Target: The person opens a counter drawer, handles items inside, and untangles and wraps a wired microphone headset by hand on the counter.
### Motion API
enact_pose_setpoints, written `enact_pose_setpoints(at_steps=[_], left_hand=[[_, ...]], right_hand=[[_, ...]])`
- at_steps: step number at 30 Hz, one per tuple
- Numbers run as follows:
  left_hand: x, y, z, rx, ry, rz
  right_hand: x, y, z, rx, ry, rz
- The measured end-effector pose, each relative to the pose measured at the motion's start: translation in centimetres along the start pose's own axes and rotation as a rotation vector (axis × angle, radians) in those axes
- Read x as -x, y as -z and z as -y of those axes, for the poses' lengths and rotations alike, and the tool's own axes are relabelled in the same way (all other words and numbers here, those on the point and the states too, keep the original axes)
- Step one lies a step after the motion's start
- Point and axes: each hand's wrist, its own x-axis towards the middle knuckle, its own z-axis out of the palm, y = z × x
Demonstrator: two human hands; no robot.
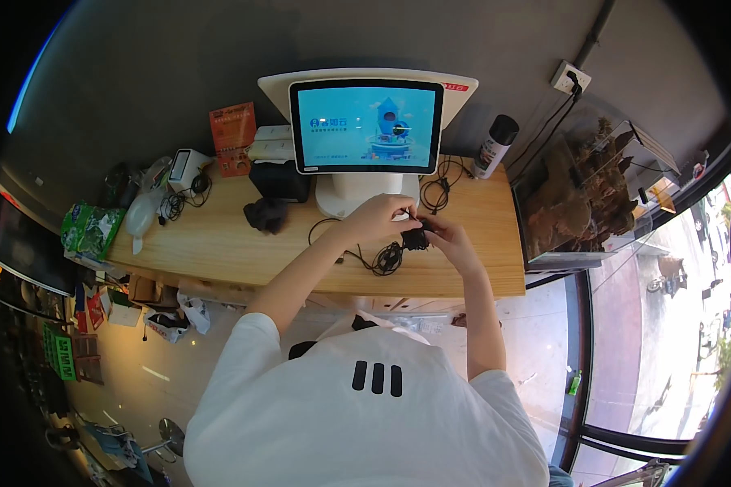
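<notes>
Black cable bundle point(415, 237) between 2 hands, near side of monitor point(365, 126), right of its centre; long axis unclear. Left hand point(374, 217) pinches upper end, fingertips nearly closed. Right hand point(453, 242) part-curled, fingertips gripping right side. Both equally near. Loose coil point(387, 260) on desk point(483, 274) below monitor.

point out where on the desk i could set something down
Bare wood shows on the desk between the clear plastic bag and black cloth, and at the right end, between the right hand and glass tank. The middle is crowded: left hand, black cable bundle, screen stand.
</notes>
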Motion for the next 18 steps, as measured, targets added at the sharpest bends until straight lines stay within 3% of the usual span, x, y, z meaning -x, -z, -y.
enact_pose_setpoints(at_steps=[1,2,3,5,6,7,9,10,11,13,15,17,18], left_hand=[[-0.2,0.2,-0.1,0.173,0.078,0.049],[-0.1,-1.4,1.8,0.428,0.032,-0.012],[0.0,-1.8,2.0,0.428,0.031,-0.012],[0.2,-2.6,2.6,0.590,0.016,-0.007],[0.6,-3.3,2.3,0.657,0.155,0.018],[0.8,-4.1,1.9,0.656,0.157,0.019],[1.1,-5.9,1.1,0.868,0.105,-0.198],[1.1,-6.8,0.9,0.856,0.170,-0.294],[1.5,-7.2,1.1,0.858,0.175,-0.296],[1.9,-7.2,0.9,0.629,0.223,-0.202],[2.5,-7.5,0.6,0.493,0.257,-0.194],[2.8,-8.0,0.6,0.103,0.189,-0.281],[2.9,-8.0,0.1,0.104,0.192,-0.282]], right_hand=[[0.3,0.0,0.1,0.001,0.000,-0.001],[0.6,0.0,0.1,-0.242,0.004,0.028],[0.9,-0.2,0.3,-0.486,0.009,0.056],[0.7,-1.0,-1.0,-0.657,0.036,0.037],[0.5,-1.5,-1.5,-0.828,0.064,0.021],[0.2,-2.0,-1.6,-0.830,0.064,0.021],[-0.4,-2.9,-1.8,-0.929,0.251,-0.025],[-0.5,-3.4,-1.6,-0.881,0.271,-0.193],[-0.6,-3.6,-1.7,-0.882,0.266,-0.193],[-0.8,-4.0,-1.2,-0.304,0.288,-0.597],[-0.5,-4.5,-1.0,-0.192,0.277,-0.622],[-0.4,-5.1,-1.2,0.146,0.263,-0.701],[-0.7,-5.4,-1.6,0.236,0.333,-0.732]])
